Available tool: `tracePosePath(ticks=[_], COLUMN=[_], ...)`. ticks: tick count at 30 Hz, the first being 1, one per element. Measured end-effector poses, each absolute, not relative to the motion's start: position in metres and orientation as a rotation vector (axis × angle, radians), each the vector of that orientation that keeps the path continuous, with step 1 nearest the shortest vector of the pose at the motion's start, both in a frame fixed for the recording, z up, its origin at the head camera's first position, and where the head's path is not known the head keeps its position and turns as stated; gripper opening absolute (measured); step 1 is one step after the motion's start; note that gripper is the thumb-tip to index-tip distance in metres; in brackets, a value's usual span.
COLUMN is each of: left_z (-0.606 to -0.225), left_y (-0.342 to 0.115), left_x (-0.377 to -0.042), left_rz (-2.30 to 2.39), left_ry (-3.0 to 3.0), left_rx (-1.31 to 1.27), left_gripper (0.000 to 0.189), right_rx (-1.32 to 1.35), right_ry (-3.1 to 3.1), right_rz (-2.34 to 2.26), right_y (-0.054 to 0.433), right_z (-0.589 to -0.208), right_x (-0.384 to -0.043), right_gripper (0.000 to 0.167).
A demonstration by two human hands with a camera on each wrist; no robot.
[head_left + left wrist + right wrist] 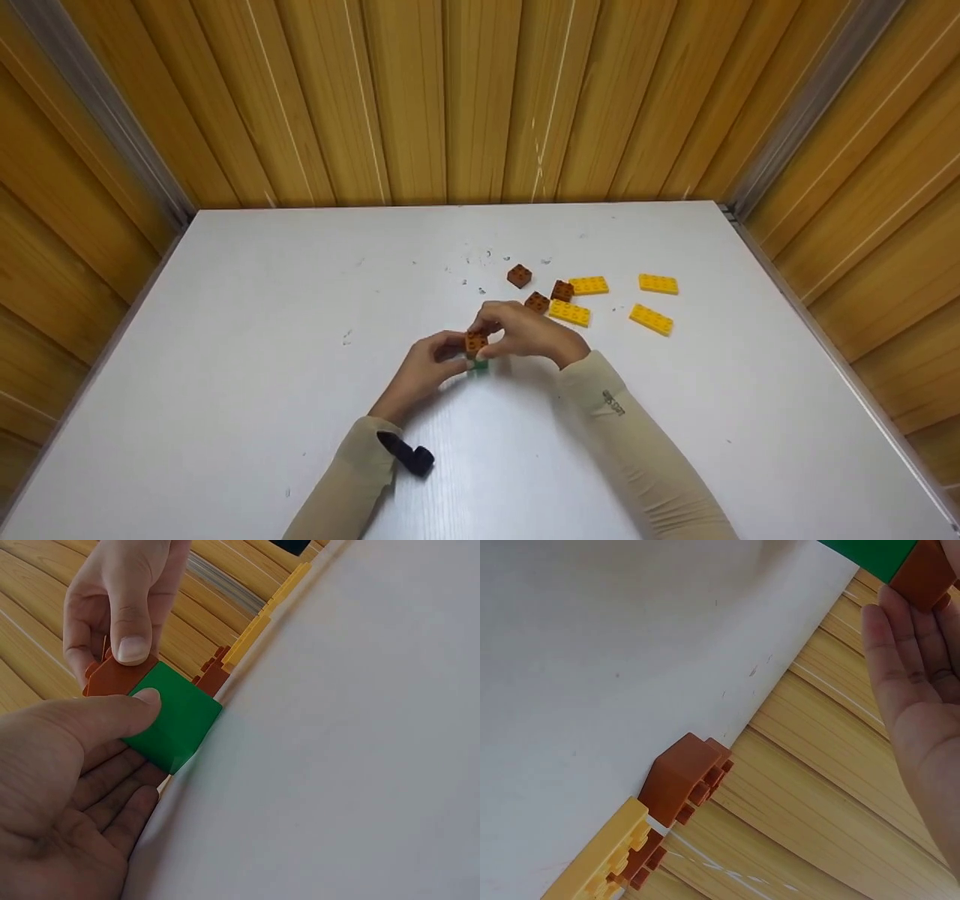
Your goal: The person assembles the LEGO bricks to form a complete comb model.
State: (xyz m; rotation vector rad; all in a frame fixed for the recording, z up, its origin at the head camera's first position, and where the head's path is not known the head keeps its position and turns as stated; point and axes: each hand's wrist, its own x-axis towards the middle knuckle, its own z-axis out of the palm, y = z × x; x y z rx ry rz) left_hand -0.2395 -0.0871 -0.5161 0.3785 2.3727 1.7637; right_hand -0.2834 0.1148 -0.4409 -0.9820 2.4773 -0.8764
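Observation:
My left hand (427,369) holds a green block (174,718) low over the white table. Its thumb lies across the block's smooth side in the left wrist view, and the other fingers are behind. On top of the green block sits an orange-brown brick (476,343), studs up. My right hand (523,330) pinches this brick, the thumb on its near side and fingers on the far side. The brick and green block touch; whether they are fully pressed together I cannot tell. Part of the green block is hidden by fingers in the head view.
Beyond my right hand lie several loose brown bricks (519,276) and several flat yellow bricks (651,319), studs up. The white table (225,337) has small dark marks. Wood-patterned walls (480,105) stand at its back and sides. A black strap (411,454) hangs from my left sleeve.

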Motion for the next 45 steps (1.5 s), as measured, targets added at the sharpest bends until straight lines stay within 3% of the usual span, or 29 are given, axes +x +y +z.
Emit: tracePosePath(ticks=[12, 22, 29, 45], left_z=[-0.519, -0.517, -0.516, -0.52], left_y=[-0.087, -0.086, -0.086, -0.085], left_x=[-0.239, -0.238, -0.238, -0.239], left_rz=[1.785, 1.749, 1.726, 1.764], left_ry=[2.344, 2.384, 2.379, 2.34], left_rx=[0.443, 0.418, 0.386, 0.359], left_gripper=[0.042, 0.041, 0.041, 0.045], right_rx=[-1.06, -1.204, -1.156, -0.965], right_ry=[2.484, 2.483, 2.493, 2.591], right_rz=[-0.903, -0.8, -0.807, -0.804], right_y=[0.118, 0.127, 0.138, 0.178], right_z=[-0.446, -0.443, -0.439, -0.43], right_x=[-0.28, -0.281, -0.286, -0.298], right_gripper=[0.027, 0.039, 0.046, 0.045])
